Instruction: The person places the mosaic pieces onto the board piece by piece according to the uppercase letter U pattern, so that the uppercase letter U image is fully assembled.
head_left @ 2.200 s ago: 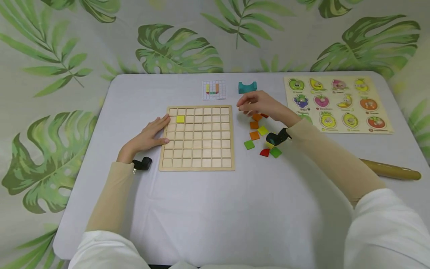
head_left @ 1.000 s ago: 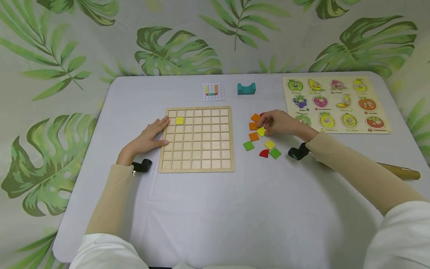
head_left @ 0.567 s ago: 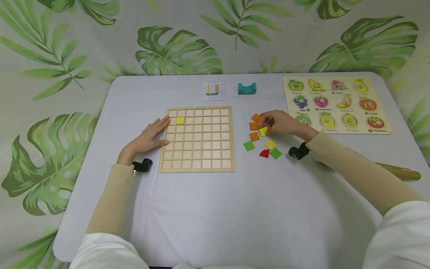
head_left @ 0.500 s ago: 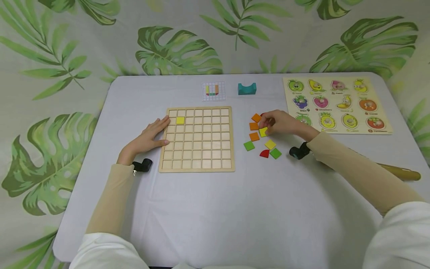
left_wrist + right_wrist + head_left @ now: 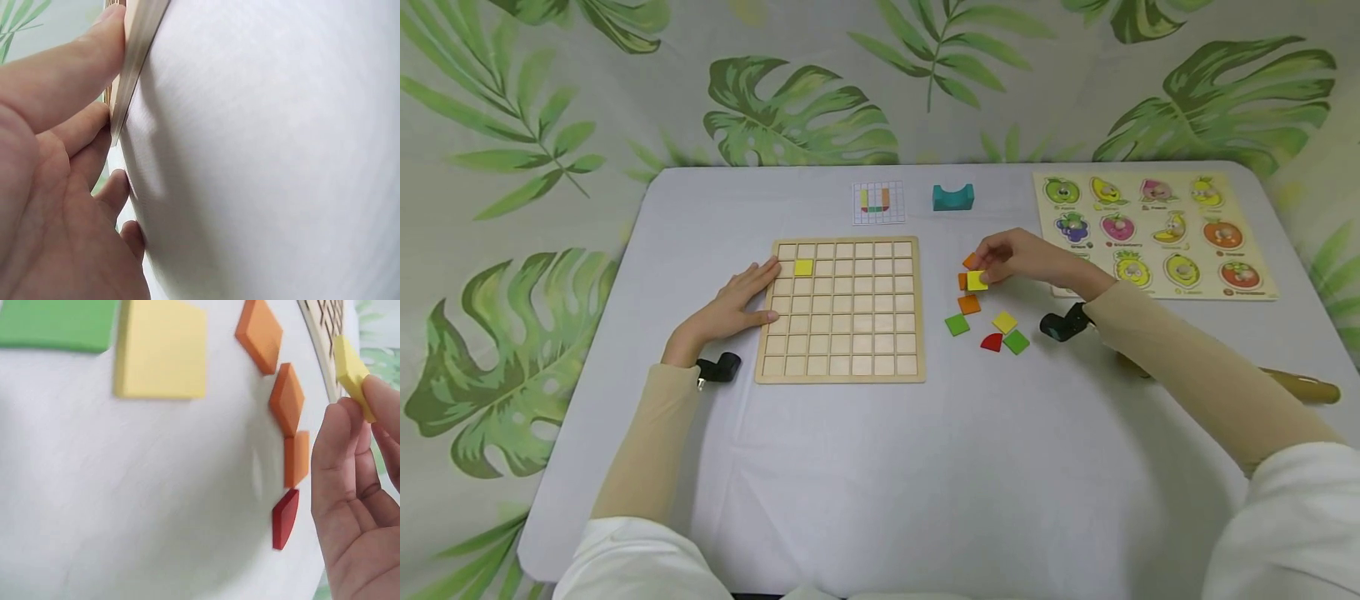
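Observation:
Between thumb and fingers my right hand [image 5: 1021, 257] pinches a yellow square tile [image 5: 977, 281], lifted off the table above the orange tiles. The right wrist view shows that yellow tile [image 5: 351, 372] held at the fingertips. My left hand [image 5: 727, 302] lies along the left edge of a wooden grid board [image 5: 840, 382], thumb and fingertips touching its rim. In the left wrist view the thumb [image 5: 75, 65] rests against the board's side [image 5: 137, 50]. One yellow tile [image 5: 803, 267] sits in a cell of the board's second row, second column.
Loose tiles lie right of the board: orange [image 5: 969, 305], green [image 5: 957, 325], yellow [image 5: 1004, 322] and a red quarter-round [image 5: 992, 342]. Behind are a pattern card [image 5: 878, 202] and a teal block [image 5: 952, 197]. A fruit puzzle [image 5: 1157, 242] and a brown rod [image 5: 1300, 386] are at right.
My right hand reached down to the loose tiles, took a yellow tile, and has raised it slightly up and left. The left hand stays on the board's edge.

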Motion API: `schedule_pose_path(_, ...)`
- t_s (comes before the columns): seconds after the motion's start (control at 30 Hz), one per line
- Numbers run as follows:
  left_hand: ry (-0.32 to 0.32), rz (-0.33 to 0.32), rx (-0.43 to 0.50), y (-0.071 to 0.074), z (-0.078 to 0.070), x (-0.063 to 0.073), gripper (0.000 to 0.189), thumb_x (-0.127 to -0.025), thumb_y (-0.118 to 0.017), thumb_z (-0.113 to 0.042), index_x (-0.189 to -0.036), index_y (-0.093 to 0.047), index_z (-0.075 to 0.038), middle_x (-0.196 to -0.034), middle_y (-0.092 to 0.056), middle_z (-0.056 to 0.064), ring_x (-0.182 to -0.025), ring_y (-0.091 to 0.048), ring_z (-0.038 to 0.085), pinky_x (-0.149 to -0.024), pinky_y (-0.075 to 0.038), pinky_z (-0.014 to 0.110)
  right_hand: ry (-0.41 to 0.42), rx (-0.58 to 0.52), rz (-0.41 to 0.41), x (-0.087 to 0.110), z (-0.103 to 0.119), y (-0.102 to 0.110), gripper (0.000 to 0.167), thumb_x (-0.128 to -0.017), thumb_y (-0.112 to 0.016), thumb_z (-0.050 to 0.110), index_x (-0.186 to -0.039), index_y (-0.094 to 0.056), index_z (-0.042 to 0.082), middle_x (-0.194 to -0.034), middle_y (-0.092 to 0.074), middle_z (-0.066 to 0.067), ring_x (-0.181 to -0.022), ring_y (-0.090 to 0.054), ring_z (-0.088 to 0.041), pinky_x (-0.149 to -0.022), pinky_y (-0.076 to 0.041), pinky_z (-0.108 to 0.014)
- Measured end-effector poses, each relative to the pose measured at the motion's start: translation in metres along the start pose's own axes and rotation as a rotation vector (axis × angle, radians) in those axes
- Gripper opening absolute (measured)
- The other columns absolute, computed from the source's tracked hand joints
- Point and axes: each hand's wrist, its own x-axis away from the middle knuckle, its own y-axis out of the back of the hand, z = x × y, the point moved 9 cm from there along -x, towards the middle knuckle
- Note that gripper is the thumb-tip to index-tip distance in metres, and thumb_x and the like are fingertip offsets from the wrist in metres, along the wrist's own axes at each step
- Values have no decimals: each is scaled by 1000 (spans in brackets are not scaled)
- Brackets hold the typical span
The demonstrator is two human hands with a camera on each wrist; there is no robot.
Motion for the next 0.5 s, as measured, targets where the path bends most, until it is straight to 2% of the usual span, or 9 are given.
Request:
schedule_pose_path(0.3, -14, -15, -11, 1, -1, 0, 78, -94, -62, -22, -153, -13, -3, -160, -2, 11, -144, 7, 34, -111, 7, 54, 47, -43, 17, -26, 28, -21, 16, -90, -64, 6, -104, -64, -1, -93, -61, -12, -82, -56, -27, -76, -49, -32)
schedule_pose_path(0.5, -16, -6, -4, 1, -1, 0, 78, -95, -61, -20, -153, -12, -3, -160, -2, 11, -144, 8, 34, -111, 7, 53, 84, -84, 35, -47, 48, -40, 16, -89, -65, 5, -103, -63, -3, -91, -58, -13, -81, -54, -26, -74, -50, -27)
